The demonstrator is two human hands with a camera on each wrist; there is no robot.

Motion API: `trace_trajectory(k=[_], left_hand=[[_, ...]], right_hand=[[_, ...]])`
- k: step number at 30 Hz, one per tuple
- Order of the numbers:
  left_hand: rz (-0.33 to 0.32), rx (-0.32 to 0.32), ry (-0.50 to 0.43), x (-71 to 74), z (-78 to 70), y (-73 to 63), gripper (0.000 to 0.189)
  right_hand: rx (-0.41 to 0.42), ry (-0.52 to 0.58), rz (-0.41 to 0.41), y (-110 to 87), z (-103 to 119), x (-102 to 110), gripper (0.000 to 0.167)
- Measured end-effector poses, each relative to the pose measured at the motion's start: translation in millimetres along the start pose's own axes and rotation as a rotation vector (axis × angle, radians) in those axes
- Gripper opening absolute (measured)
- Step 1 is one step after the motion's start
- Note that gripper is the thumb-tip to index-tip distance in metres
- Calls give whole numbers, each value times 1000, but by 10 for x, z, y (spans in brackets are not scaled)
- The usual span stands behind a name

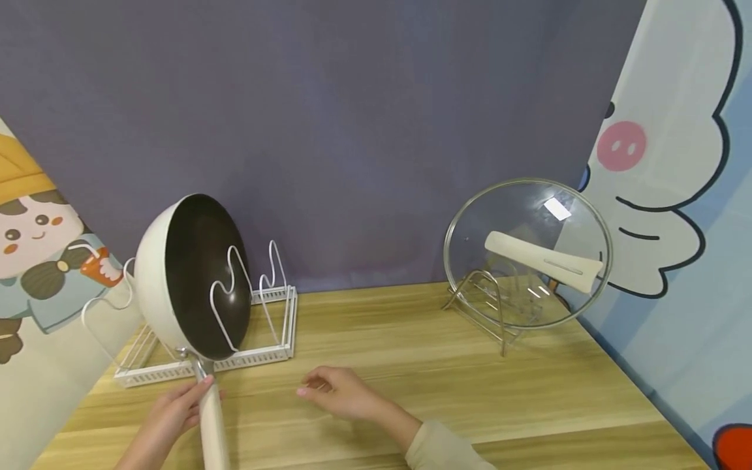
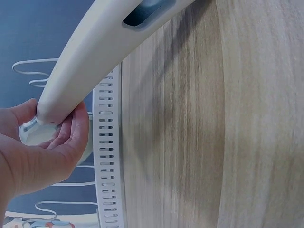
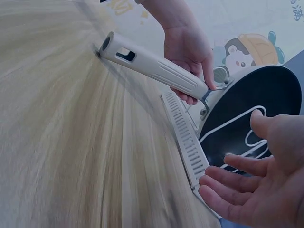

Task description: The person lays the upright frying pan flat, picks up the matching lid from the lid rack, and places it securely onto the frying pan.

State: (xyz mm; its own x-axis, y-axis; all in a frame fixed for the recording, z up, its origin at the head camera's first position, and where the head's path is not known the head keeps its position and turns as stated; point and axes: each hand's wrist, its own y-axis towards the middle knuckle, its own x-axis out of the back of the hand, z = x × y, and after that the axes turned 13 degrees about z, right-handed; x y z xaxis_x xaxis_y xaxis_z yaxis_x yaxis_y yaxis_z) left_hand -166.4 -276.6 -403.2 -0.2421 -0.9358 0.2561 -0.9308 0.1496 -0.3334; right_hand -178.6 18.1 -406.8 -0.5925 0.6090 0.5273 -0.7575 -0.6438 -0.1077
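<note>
A wok (image 1: 202, 281), white outside and black inside, stands on edge in a white wire rack (image 1: 289, 326) at the left of the table, its cream handle (image 1: 213, 431) pointing toward me. My left hand (image 1: 176, 408) pinches that handle close to the wok, thumb on one side and fingers on the other, as the left wrist view shows. To the right of the handle, my right hand (image 1: 346, 393) hovers over the table, fingers loosely bent and holding nothing. In the right wrist view, the right hand's fingers (image 3: 232, 190) are spread apart in front of the rack.
On the right side of the table (image 1: 376, 339), a glass lid (image 1: 529, 209) with a cream grip (image 1: 543, 260) leans in a small metal wire stand (image 1: 501, 313). Behind the table hangs a grey-purple backdrop (image 1: 364, 143). Cartoon-printed walls flank both sides.
</note>
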Motion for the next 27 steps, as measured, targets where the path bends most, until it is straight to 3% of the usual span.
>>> trace_trajectory(k=[10,27], left_hand=[[15,6,-17,30,35,15,66],[29,8,-51,34,24,24,64]], right_hand=[[20,-29,38,100,21,-65,43],[44,3,37,180,86,-181,33]])
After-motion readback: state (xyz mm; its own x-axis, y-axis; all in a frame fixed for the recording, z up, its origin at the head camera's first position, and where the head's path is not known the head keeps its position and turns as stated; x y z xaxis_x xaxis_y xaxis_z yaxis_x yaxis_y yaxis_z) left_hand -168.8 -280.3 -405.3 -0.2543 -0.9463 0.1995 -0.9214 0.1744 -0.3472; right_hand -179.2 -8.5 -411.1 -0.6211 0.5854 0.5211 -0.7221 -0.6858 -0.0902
